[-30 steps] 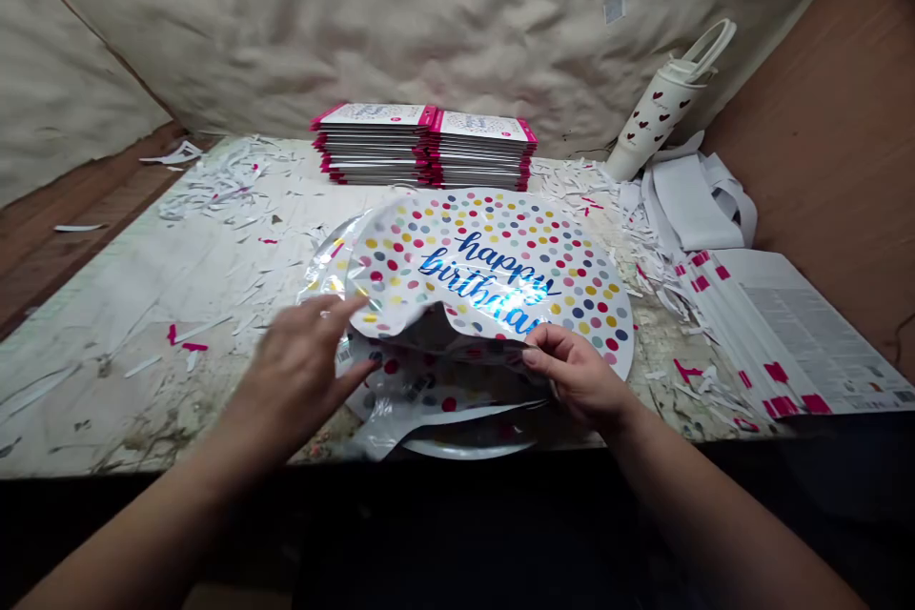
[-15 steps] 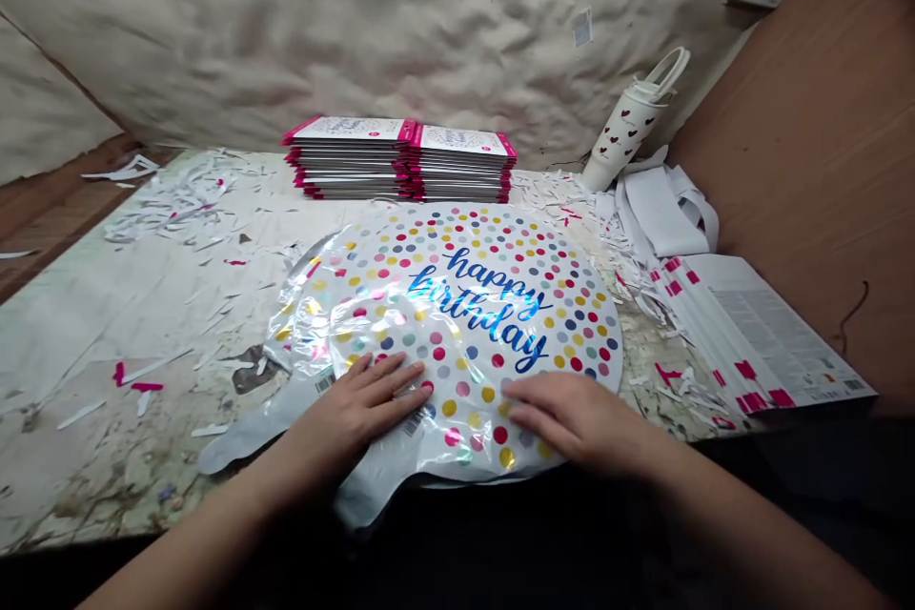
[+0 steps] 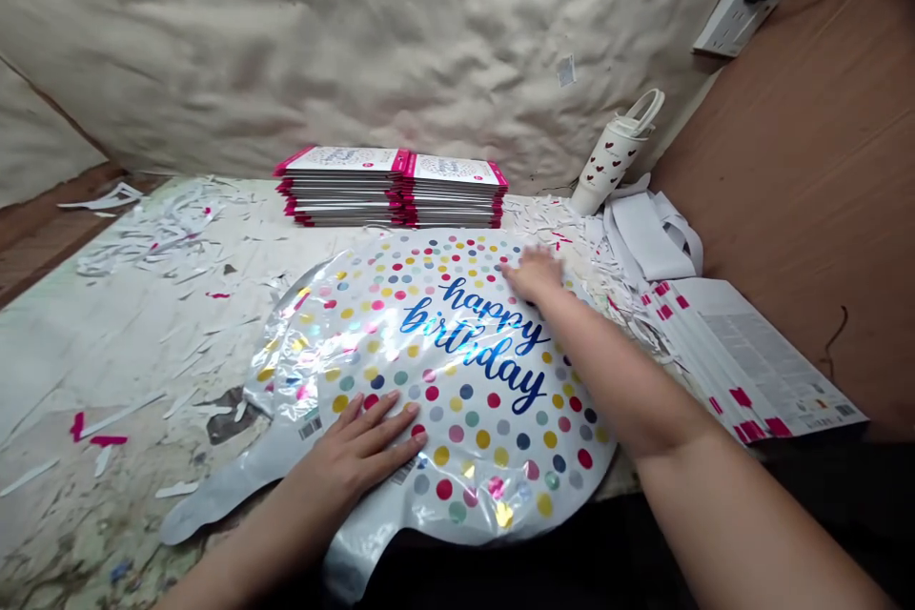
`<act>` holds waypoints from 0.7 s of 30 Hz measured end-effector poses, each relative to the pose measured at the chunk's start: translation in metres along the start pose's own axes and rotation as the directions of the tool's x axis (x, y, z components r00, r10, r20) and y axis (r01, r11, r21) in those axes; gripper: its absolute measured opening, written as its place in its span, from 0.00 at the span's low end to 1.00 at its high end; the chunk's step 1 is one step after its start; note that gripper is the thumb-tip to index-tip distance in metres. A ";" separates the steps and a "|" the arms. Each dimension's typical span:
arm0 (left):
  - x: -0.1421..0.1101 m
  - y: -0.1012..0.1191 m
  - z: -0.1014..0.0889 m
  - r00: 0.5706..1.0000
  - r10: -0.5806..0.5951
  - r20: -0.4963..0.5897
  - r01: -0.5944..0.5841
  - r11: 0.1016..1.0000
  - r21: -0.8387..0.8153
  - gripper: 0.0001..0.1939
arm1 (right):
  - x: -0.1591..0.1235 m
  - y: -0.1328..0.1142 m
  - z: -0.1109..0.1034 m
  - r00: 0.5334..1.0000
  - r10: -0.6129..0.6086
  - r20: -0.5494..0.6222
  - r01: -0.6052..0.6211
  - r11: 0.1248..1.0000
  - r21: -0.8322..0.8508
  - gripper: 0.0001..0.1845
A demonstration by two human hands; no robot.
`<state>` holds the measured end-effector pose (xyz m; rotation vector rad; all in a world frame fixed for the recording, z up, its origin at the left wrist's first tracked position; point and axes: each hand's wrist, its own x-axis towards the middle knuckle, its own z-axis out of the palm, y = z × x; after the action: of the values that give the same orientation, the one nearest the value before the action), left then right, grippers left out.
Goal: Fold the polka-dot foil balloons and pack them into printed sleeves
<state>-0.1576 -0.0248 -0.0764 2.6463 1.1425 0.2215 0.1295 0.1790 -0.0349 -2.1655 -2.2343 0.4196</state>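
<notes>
Flat foil balloons (image 3: 443, 381), white with coloured dots and blue "happy birthday" lettering, lie overlapped at the table's front edge. Two of their silvery tails stick out toward the lower left. My left hand (image 3: 372, 448) rests on the near left part of the top balloon, fingers spread and flat. Farther back, my right hand (image 3: 535, 273) is at the balloon's far right edge; it is a little blurred, its fingers look extended, and nothing shows in it.
Behind the balloons stand two stacks of pink-edged printed packets (image 3: 393, 191). A white tumbler with hearts (image 3: 611, 162), a white strap roll (image 3: 654, 233) and fanned printed cards (image 3: 758, 362) sit at the right. Paper scraps (image 3: 168, 219) litter the table. A power strip (image 3: 740, 14) hangs upper right.
My right hand has moved from the balloon's near right part to its far right edge, and its arm now reaches across the balloon. My left hand stays on the balloon. The view has tilted slightly up.
</notes>
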 end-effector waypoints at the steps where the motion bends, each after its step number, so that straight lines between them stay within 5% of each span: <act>1: 0.001 0.002 -0.003 1.000 -0.012 0.002 0.012 0.998 -0.058 0.23 | -0.009 0.014 -0.006 0.993 0.089 -0.076 -0.089 0.996 -0.002 0.40; 3: 0.005 0.006 -0.012 0.995 -0.097 0.021 0.100 0.970 -0.224 0.21 | -0.040 0.032 -0.015 0.977 0.123 -0.176 -0.114 0.992 0.062 0.39; 5: 0.013 0.011 -0.025 0.959 -0.266 0.097 0.282 0.866 -0.414 0.21 | -0.086 0.033 -0.017 0.993 -0.094 -0.066 0.107 0.968 0.226 0.34; 6: 0.019 0.013 -0.033 0.926 -0.344 0.153 0.373 0.787 -0.490 0.21 | -0.111 0.029 -0.015 0.957 -0.281 0.072 0.240 0.906 0.349 0.32; 7: 0.024 0.014 -0.040 0.892 -0.402 0.204 0.445 0.708 -0.549 0.21 | -0.137 0.024 -0.011 0.871 -0.457 0.184 0.338 0.826 0.450 0.33; 8: 0.028 0.016 -0.047 0.867 -0.434 0.246 0.489 0.642 -0.590 0.20 | -0.160 0.020 -0.004 0.798 -0.559 0.227 0.401 0.773 0.492 0.38; 9: 0.032 0.017 -0.052 0.852 -0.447 0.273 0.511 0.597 -0.618 0.19 | -0.181 0.018 0.003 0.782 -0.582 0.222 0.433 0.764 0.478 0.41; 12: 0.035 0.023 -0.058 0.841 -0.460 0.287 0.525 0.563 -0.638 0.18 | -0.214 0.032 0.029 0.897 -0.434 0.086 0.402 0.880 0.254 0.39; 15: 0.027 0.026 -0.047 0.836 -0.497 0.232 0.520 0.586 -0.621 0.20 | -0.215 0.069 0.047 0.970 -0.236 -0.064 0.238 0.971 0.021 0.36; 18: 0.015 0.023 -0.028 0.839 -0.523 0.149 0.508 0.657 -0.557 0.22 | -0.206 0.104 0.052 0.967 -0.129 -0.221 0.123 0.991 -0.043 0.30; 21: 0.006 0.011 -0.008 0.930 -0.368 0.026 0.336 0.816 -0.471 0.22 | -0.196 0.124 0.051 0.926 -0.275 -0.259 0.310 0.945 0.105 0.28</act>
<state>-0.1476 -0.0266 -0.0648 1.9784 1.3723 0.4529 0.2509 -0.0215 -0.0716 -1.6733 -2.2602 0.2821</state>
